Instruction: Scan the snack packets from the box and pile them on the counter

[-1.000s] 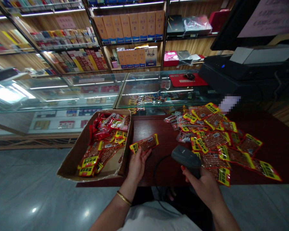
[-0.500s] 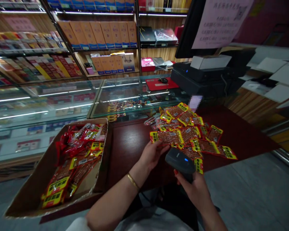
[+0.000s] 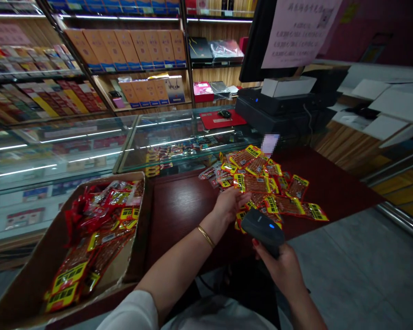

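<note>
Red-and-yellow snack packets (image 3: 291, 204) with clear windows lie in a loose pile on the dark wooden counter. At the pile's near left side, my left hand (image 3: 230, 206) is closed on the left end of one snack packet (image 3: 256, 184); the fingertips are partly hidden under it. My right hand (image 3: 282, 268) is wrapped around the handle of a black barcode scanner (image 3: 263, 229) with a blue light on top. The scanner's head points left and hangs over the near edge of the pile, covering some packets.
A cardboard box (image 3: 141, 224) holding more packets stands left of my arm. Behind are a glass display case (image 3: 124, 153), a red mouse pad (image 3: 223, 120), a monitor (image 3: 253, 46) and stocked shelves. The counter's edge (image 3: 347, 211) drops to a tiled floor.
My left hand has moved away from me and rightward over the pile, carrying the packet along. The scanner has shifted slightly right, and the view has turned a little to the right.
</note>
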